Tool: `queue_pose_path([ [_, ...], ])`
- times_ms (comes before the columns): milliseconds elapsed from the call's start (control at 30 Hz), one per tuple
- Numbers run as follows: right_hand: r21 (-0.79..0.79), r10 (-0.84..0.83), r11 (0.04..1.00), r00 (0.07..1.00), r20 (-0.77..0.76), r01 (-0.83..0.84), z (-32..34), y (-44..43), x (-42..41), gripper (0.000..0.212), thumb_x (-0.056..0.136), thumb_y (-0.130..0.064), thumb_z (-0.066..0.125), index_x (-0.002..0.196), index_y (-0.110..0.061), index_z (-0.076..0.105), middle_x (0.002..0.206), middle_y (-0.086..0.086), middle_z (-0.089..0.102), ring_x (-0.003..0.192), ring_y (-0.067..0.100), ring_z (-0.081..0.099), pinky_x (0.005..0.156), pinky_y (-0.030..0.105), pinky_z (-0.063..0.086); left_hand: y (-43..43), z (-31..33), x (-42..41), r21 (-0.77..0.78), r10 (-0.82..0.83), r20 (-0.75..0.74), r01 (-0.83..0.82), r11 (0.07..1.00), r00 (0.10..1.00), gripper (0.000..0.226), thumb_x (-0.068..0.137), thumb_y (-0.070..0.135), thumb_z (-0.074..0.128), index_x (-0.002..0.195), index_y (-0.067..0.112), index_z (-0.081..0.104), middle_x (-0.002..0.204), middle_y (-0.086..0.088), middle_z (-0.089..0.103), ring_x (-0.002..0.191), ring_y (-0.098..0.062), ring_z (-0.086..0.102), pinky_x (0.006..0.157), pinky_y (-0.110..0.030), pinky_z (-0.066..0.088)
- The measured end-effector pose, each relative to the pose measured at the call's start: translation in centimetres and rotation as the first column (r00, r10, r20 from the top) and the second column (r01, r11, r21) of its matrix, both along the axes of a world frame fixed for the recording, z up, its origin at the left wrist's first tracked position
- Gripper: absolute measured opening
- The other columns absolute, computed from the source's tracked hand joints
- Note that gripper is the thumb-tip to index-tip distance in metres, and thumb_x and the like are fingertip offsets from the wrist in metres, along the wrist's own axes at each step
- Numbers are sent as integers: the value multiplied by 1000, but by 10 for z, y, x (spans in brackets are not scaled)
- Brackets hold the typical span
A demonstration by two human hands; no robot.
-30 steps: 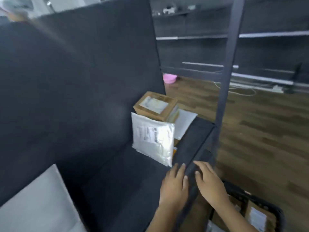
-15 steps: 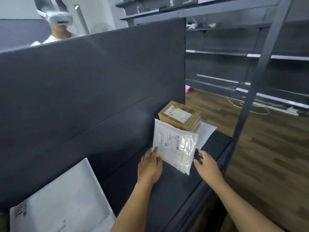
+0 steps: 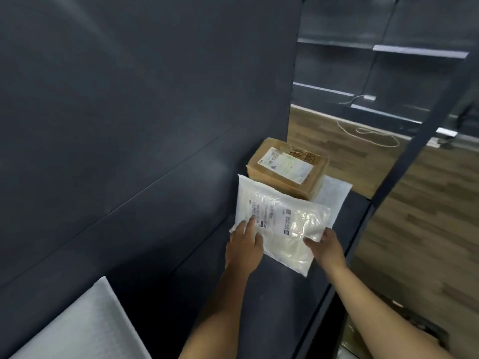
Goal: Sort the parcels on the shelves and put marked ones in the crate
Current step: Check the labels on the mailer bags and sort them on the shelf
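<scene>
A white plastic mailer with a printed label leans on the dark shelf. My left hand holds its lower left edge, thumb lying on the label. My right hand grips its right edge with the thumb on the front. Behind the mailer sits a brown cardboard box with a white label, resting on a flat white envelope. The crate is barely visible at the bottom right.
A dark back panel rises behind the shelf. A large white parcel lies at the near left. A dark upright post stands at the shelf's right end. Beyond it are wooden floor and a white cable.
Both hands moved forward from the shelf's front edge to the white mailer and took hold of its two sides. The view has moved closer to the parcels.
</scene>
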State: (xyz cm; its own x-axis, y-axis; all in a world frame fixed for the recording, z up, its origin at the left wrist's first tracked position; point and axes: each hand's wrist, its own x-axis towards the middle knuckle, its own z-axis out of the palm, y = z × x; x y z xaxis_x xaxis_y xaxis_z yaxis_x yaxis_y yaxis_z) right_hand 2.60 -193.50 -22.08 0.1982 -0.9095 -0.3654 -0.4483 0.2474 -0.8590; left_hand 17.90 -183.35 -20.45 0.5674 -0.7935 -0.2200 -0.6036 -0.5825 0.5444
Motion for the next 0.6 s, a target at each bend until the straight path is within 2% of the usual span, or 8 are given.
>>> queue_pose_path([
  [67,11,-22,1000,998,52,21,-4,0,4,37,82,-11,67,117,-10,55,110,3,63,100,24,61,86,37,49,-4,-8,5,-5,-21,-37,21,1000,999,52,101,34,30,151,25,21,158,-2,21,144,-25,21,115,-44,25],
  [167,102,69,991,984,165,-87,-2,4,10,29,83,-4,64,110,-14,62,108,8,68,98,23,64,79,32,50,-4,-14,8,3,-53,-83,54,999,995,51,101,36,31,151,28,21,158,-2,18,144,-23,19,115,-42,23],
  [267,121,91,985,965,246,-124,3,12,16,29,88,-3,58,112,-18,60,110,7,68,100,22,65,85,37,52,0,-16,15,-9,-44,-113,43,999,993,52,101,38,30,151,33,19,159,2,15,144,-22,19,114,-43,24],
  [333,118,68,987,949,307,-108,12,19,13,27,91,-3,53,111,-18,59,108,8,69,97,25,66,86,47,53,5,-15,21,-37,4,-141,-9,999,990,53,100,38,33,151,32,19,158,1,17,143,-24,22,113,-43,26],
  [400,148,22,985,905,424,-93,23,25,4,27,92,-3,52,114,-17,59,105,8,71,96,28,68,86,53,53,12,-9,25,-89,129,-216,-151,984,968,56,97,36,40,149,26,24,154,-5,25,137,-27,31,110,-43,32],
  [467,224,-55,970,820,570,-91,35,32,-6,28,90,1,51,112,-16,59,98,4,74,87,24,70,76,46,54,19,3,30,-128,303,-387,-376,918,871,64,93,40,50,148,19,24,151,-12,28,132,-30,36,108,-45,36],
  [533,285,-104,948,710,696,-141,44,38,-16,34,85,0,53,115,-15,57,97,3,75,82,21,71,71,41,51,27,18,32,-83,406,-592,-554,828,696,83,89,49,57,152,17,14,156,-10,21,138,-30,33,111,-45,34],
  [600,311,-104,921,622,776,-235,52,47,-22,44,79,-3,54,121,-14,55,103,6,73,83,21,71,65,39,53,41,30,32,-72,317,-814,-626,777,486,91,80,56,64,151,18,20,151,-4,36,133,-26,44,107,-45,39],
])
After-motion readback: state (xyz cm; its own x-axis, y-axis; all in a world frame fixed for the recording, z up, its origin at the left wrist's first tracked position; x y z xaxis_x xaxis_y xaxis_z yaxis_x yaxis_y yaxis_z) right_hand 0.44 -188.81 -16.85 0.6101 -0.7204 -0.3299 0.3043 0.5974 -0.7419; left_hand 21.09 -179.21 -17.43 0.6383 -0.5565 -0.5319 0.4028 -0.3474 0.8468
